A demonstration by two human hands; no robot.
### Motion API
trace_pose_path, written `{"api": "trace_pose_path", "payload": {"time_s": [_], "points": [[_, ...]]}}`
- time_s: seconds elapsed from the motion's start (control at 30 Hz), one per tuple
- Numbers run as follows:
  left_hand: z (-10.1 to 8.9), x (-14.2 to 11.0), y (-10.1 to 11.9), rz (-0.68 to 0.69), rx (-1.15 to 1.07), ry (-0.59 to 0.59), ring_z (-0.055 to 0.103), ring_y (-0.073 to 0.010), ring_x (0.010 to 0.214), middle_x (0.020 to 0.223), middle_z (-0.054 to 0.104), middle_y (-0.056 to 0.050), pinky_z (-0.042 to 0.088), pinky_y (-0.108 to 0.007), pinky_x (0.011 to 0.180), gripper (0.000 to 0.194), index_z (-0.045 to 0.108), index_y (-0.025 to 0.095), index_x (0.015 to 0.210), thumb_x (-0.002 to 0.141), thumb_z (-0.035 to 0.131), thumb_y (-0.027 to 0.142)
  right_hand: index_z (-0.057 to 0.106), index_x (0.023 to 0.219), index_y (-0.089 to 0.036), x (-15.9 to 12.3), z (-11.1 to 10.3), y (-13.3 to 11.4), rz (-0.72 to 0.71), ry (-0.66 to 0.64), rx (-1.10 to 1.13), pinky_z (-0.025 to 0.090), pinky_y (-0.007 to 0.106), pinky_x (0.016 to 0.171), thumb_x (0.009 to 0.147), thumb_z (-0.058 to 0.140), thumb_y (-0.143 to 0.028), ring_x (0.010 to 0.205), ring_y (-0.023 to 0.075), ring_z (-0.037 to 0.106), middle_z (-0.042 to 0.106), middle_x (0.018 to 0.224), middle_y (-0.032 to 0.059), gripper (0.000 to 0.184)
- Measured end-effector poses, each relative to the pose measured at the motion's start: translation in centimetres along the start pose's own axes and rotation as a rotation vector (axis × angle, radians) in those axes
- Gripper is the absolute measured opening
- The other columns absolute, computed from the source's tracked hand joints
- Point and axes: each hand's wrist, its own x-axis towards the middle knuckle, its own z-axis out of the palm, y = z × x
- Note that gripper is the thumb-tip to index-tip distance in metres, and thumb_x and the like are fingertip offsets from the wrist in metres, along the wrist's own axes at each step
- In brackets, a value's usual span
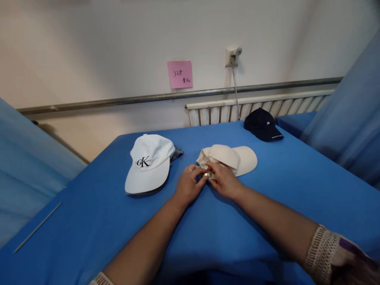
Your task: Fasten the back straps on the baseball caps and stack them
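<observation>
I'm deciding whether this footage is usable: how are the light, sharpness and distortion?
Head view: light uneven, with soft shadows on the wall and dim corners; a small bright glint on the buckle between the fingers; lettering on the white cap reads clearly, the dark cap loses fold detail; wide-angle bending curves the rail.

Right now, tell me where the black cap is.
In the head view, the black cap sits at the right, on the far edge of the blue-covered surface, just in front of the white radiator.
</observation>
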Motion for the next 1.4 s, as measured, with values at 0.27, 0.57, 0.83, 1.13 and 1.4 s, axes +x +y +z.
{"api": "trace_pose_path", "payload": {"time_s": [0.27,0.57,0.83,1.13,1.4], "points": [[0.7,0.2,-0.5,0.03,-0.02,-0.116,0.049,-0.0234,0.093,0.091,0.059,-0.006,0.036,-0.038,0.088,0.01,0.06,0.019,0.076,0.076,0.068,0.024,0.042,0.136,-0.021,-0.1,-0.4,-0.6,-0.067,-0.105,-0.019,0.043,0.043,0.092,0.082,0.054,-0.009,0.103,0.0254,0.057,0.063,0.113,0.0097,0.056],[0.3,-0.1,-0.2,-0.371,-0.939,-0.161,0.052,-0.0125,0.076,0.082,0.06,-0.001,0.039,-0.024,0.073,0.027,0.056,0.016,0.073,0.069,0.079,0.027,0.052,0.125,-0.022,0.1,-0.4,0.0,-0.138,-0.021,0.165,0.045,0.041,0.092,0.086,0.057,-0.015,0.103,0.0238,0.057,0.063,0.11,0.0091,0.04],[-0.7,0.1,-0.3,-0.438,-1.245,-0.154,0.058,-0.0134,0.081,0.084,0.063,-0.003,0.044,-0.026,0.081,0.02,0.061,0.013,0.076,0.076,0.077,0.024,0.057,0.121,-0.024,-0.2,-0.7,0.6,-0.052,0.044,0.261,0.047,0.037,0.09,0.083,0.058,-0.013,0.1,0.0217,0.059,0.063,0.106,0.0063,0.039],[0.1,0.1,0.2,-0.456,-1.185,-0.123,0.061,-0.0146,0.087,0.101,0.068,-0.007,0.045,-0.025,0.081,0.021,0.068,0.014,0.09,0.074,0.078,0.023,0.064,0.112,-0.024,-0.2,-0.4,-0.5,-0.043,0.049,0.096,0.046,0.034,0.077,0.082,0.067,-0.026,0.087,0.0214,0.057,0.059,0.093,0.0055,0.03],[0.2,0.2,-0.2,-0.381,-0.883,-0.036,0.06,-0.0157,0.089,0.097,0.067,-0.005,0.045,-0.028,0.083,0.027,0.068,0.017,0.098,0.075,0.075,0.028,0.064,0.107,-0.023,-0.3,-0.9,-0.6,-0.053,0.299,0.195,0.049,0.035,0.079,0.082,0.064,-0.021,0.087,0.0218,0.059,0.06,0.094,0.0063,0.026]]}}
